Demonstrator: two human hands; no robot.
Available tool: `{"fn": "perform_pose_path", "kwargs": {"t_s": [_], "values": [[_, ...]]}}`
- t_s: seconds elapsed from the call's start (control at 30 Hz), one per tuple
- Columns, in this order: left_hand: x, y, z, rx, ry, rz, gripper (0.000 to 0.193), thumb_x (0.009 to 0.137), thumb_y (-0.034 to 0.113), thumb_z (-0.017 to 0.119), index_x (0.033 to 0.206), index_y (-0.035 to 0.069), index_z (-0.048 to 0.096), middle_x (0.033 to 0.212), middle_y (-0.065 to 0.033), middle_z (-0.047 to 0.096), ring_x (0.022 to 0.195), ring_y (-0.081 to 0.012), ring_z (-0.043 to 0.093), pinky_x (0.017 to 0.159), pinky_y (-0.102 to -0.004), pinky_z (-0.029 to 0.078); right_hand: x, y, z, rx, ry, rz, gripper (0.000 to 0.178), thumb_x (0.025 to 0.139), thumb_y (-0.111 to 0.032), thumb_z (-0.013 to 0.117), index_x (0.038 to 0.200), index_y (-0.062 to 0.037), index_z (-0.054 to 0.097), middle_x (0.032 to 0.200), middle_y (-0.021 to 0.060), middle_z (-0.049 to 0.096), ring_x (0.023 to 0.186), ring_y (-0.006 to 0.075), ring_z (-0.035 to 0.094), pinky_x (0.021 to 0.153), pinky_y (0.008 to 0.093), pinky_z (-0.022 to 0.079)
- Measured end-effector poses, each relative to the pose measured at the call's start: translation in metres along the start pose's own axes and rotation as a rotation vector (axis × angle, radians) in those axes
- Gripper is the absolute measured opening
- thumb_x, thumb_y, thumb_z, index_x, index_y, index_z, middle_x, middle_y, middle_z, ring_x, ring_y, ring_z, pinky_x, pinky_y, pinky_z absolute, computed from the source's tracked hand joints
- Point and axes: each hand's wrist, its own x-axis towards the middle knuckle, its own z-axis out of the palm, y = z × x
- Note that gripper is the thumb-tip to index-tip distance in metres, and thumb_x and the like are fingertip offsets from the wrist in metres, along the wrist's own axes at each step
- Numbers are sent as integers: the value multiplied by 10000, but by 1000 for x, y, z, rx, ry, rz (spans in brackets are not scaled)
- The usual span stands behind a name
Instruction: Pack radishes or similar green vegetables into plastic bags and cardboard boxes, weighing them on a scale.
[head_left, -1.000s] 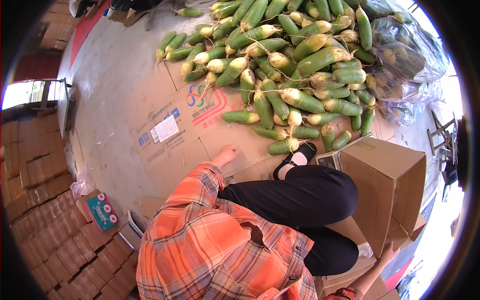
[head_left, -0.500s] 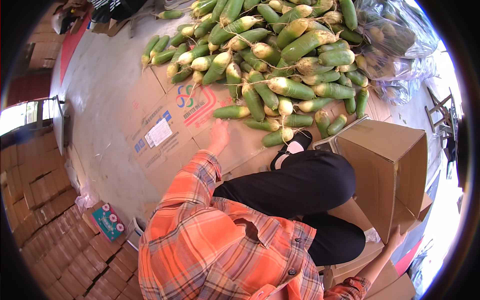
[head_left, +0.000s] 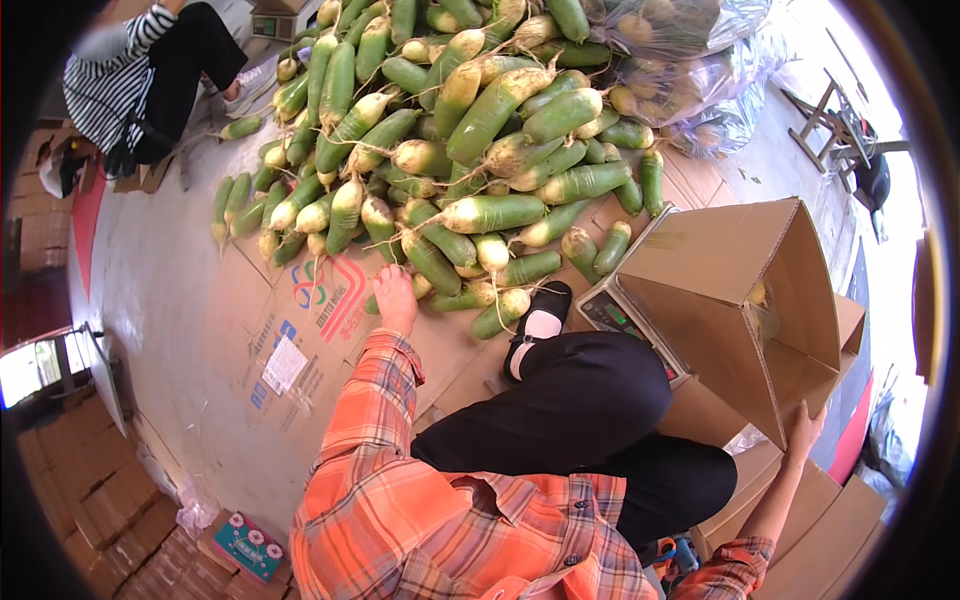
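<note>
Left hand (head_left: pixel 396 300) lies over a green radish (head_left: pixel 421 286) at the radish pile's (head_left: pixel 500 115) near edge, on flattened cardboard (head_left: pixel 335 365); whether it's gripping, I can't tell! Right hand (head_left: pixel 803 432) clasps the cardboard carton (head_left: pixel 715 250). That radish should be firm, weighty, smooth: best grabbed mid-body. Green one end, pale the other!

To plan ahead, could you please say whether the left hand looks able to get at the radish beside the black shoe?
Probably yes: the left hand is near and that radish lies exposed at the edge of the pile, though the hand apparently touches another radish.
</note>
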Motion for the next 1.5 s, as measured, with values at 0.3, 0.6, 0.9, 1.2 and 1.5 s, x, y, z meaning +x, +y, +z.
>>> {"fn": "perform_pose_path", "kwargs": {"t_s": [0.3,0.6,0.9,1.2,1.5], "values": [[-87,-30,13,-434,-401,-220,523,507,412,742,860,36,654,980,-143,520,945,-290,485,800,-367,413,5,13,1,113,-28,22,444,811,-154,559,1187,39,423,1057,171,553,926,238,542,796,326,439],[-8,-46,-88,-821,222,-57,531,541,430,742,893,47,638,943,-149,466,899,-291,462,785,-382,394,3,8,2,32,-22,38,477,804,-177,575,1195,42,415,1055,172,556,925,247,544,805,328,437],[184,-12,-234,-769,433,-83,836,553,613,683,1103,-3,548,1080,-203,521,1032,-309,494,892,-375,401,19,28,1,-65,-14,-15,491,807,-203,590,1198,48,434,1092,164,550,953,239,538,826,326,426],[100,-34,-121,-738,606,-157,449,656,367,690,1004,93,612,894,-119,535,883,-272,483,814,-364,391,18,30,-6,-136,-29,-12,491,811,-228,578,1197,41,441,1100,161,551,966,237,536,835,321,419],[68,-98,-60,-393,223,-582,619,614,367,724,1144,128,513,1139,-106,441,1082,-304,389,896,-445,337,17,32,-9,-173,-13,6,477,812,-211,583,1197,34,443,1102,159,554,982,238,536,848,319,415]]}}
